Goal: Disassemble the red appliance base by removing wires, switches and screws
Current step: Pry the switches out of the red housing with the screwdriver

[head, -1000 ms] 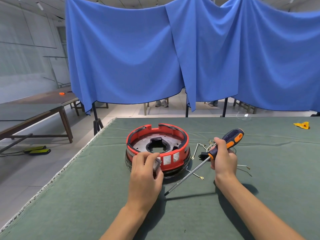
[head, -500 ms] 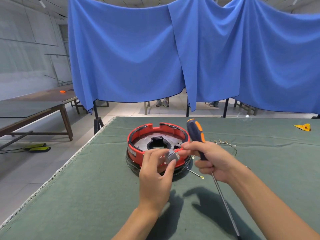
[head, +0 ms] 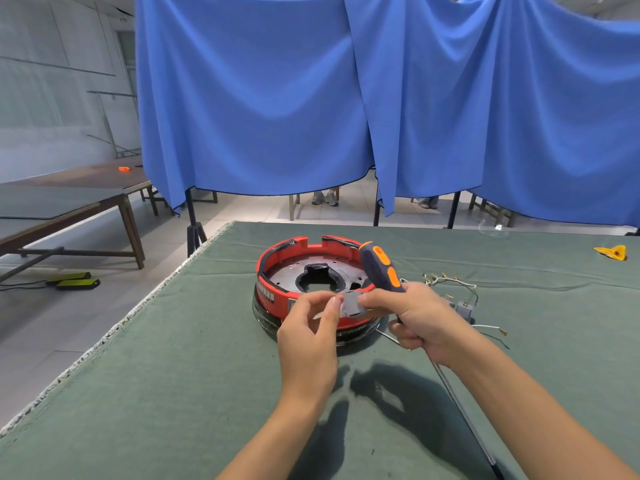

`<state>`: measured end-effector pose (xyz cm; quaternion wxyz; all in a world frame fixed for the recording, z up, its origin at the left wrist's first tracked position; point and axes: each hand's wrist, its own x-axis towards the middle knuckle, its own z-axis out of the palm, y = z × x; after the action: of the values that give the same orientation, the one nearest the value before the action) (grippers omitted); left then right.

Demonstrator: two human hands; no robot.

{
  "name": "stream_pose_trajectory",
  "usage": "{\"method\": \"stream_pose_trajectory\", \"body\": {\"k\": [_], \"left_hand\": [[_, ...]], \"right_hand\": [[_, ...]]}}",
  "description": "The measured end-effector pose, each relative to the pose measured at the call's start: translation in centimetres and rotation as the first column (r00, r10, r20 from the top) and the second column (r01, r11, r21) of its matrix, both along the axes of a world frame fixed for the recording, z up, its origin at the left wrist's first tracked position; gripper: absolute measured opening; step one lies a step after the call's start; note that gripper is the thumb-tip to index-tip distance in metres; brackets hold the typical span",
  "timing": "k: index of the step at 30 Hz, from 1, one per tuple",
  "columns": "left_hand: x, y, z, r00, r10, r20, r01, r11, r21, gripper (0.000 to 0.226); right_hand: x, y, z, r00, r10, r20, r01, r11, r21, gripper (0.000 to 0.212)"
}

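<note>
At the centre of the frame a small grey switch (head: 351,304) is pinched between the fingertips of the left hand (head: 308,336) and the thumb and forefinger of the right hand (head: 420,318). The screwdriver (head: 381,268) is also gripped in the right hand's curled fingers, handle up. The switch seems light, rigid and smooth, best held by its flat sides. Just behind, the red appliance base (head: 313,289) rests on the green surface (head: 173,358); it looks stiff and heavier, best steadied by its rim. Loose wires (head: 450,282) lie at right.
</note>
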<state>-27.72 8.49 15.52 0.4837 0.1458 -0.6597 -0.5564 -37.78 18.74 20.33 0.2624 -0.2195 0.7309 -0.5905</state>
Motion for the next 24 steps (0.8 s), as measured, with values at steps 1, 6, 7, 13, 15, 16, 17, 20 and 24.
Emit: {"method": "stream_pose_trajectory", "body": {"k": [1,6,7,13,15,16,17,20,24], "left_hand": [[0.1,-0.2,-0.1,0.998,0.034,0.045,-0.031,0.997,-0.07,0.011],[0.6,-2.6,-0.7,0.938,0.293,0.184,-0.188,0.878,-0.44,0.028],[0.7,-3.1,-0.7,0.923,0.32,0.212,-0.193,0.864,-0.465,0.032],[0.6,-5.2,-1.1,0.84,0.335,0.426,-0.098,0.867,-0.488,0.049],[0.7,-5.5,-1.1,0.84,0.326,0.434,-0.066,0.855,-0.514,0.049],[0.7,-5.7,-1.1,0.844,0.319,0.43,-0.056,0.851,-0.521,0.049],[0.8,-6.0,-1.1,0.851,0.314,0.422,-0.05,0.848,-0.528,0.049],[0.8,-6.7,-1.1,0.867,0.328,0.376,-0.059,0.815,-0.576,0.047],[0.7,-6.7,-1.0,0.866,0.36,0.348,-0.074,0.779,-0.622,0.043]], "right_hand": [[-0.7,0.2,0.0,0.996,-0.07,-0.059,0.072,0.997,0.036,0.014],[-4.7,3.4,-1.2,0.884,-0.311,-0.349,0.415,0.866,0.278,0.016],[-5.4,4.1,-1.7,0.885,-0.329,-0.329,0.428,0.854,0.296,0.013],[-7.8,5.8,-2.7,0.847,-0.439,-0.301,0.521,0.799,0.299,0.017],[-7.8,5.7,-1.8,0.834,-0.459,-0.306,0.529,0.824,0.205,0.015],[-7.6,5.5,-1.2,0.84,-0.455,-0.296,0.51,0.849,0.14,0.014],[-7.3,5.3,-0.4,0.848,-0.453,-0.275,0.485,0.873,0.059,0.013],[-5.8,4.7,1.9,0.867,-0.472,-0.159,0.437,0.875,-0.208,0.014],[-4.4,4.5,3.6,0.9,-0.436,-0.005,0.407,0.844,-0.349,0.03]]}}
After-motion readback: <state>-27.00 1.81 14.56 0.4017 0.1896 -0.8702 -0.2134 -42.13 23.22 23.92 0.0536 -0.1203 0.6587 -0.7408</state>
